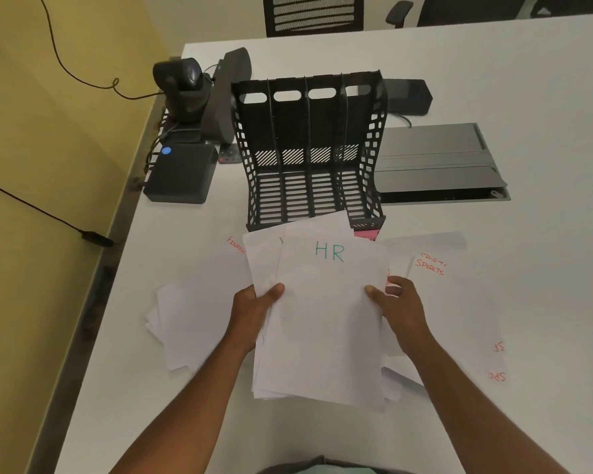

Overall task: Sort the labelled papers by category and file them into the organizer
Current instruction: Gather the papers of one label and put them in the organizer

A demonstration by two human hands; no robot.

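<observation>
both our hands, left hand (pixel 254 309) and right hand (pixel 399 309), pinch the hr stack (pixel 322 323) by its edges above the table (pixel 493 80); finance pile (pixel 199 302) left, sports pile (pixel 459 302) right, organizer (pixel 308 148) behind.

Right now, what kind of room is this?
Probably an office or meeting room: a white table with mesh office chairs behind it, a conference camera at the edge, and a black file organizer for the labelled papers.

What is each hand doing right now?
Left hand: grips the HR paper stack at its left edge.
Right hand: grips the same stack's right edge.
</observation>
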